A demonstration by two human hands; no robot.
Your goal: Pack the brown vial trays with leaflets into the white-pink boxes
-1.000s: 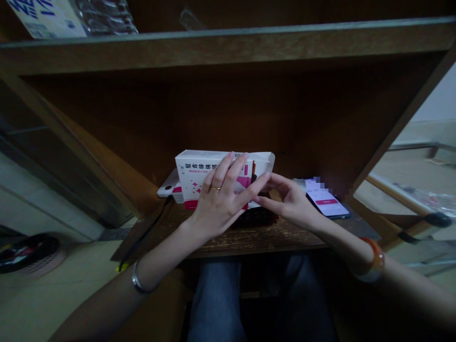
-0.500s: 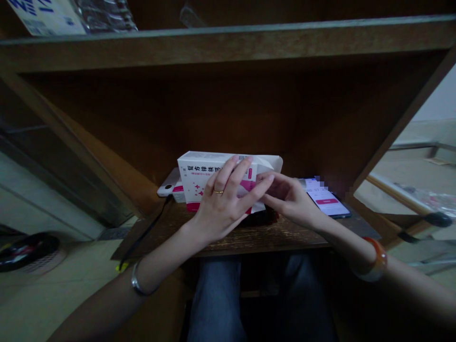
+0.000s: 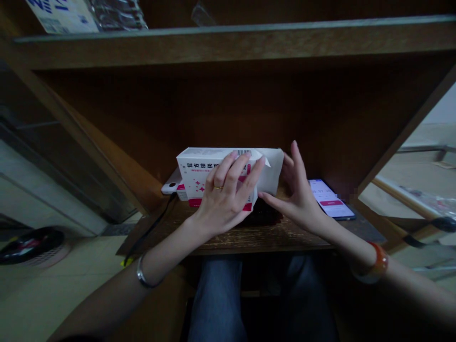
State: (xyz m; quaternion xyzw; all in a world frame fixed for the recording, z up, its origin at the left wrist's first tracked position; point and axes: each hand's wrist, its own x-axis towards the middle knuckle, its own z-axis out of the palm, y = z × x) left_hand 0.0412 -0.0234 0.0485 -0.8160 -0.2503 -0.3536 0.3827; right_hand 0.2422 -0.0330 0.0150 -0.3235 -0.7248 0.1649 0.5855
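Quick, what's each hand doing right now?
Left hand: closed on the white box.
Right hand: open, fingers spread by the box's end flap; can't tell if they touch it.

scuffed dark wooden desk (image 3: 228, 243), lit phone (image 3: 330, 202) at right, black cable (image 3: 154, 222) at left

White box (image 3: 195, 183), lettering partly covered by our left fingers (image 3: 231, 179), some right fingers (image 3: 287, 164) partly behind its flap (image 3: 272, 178), dark thing (image 3: 265, 213) below we cannot identify, carton (image 3: 64, 16) cut off above
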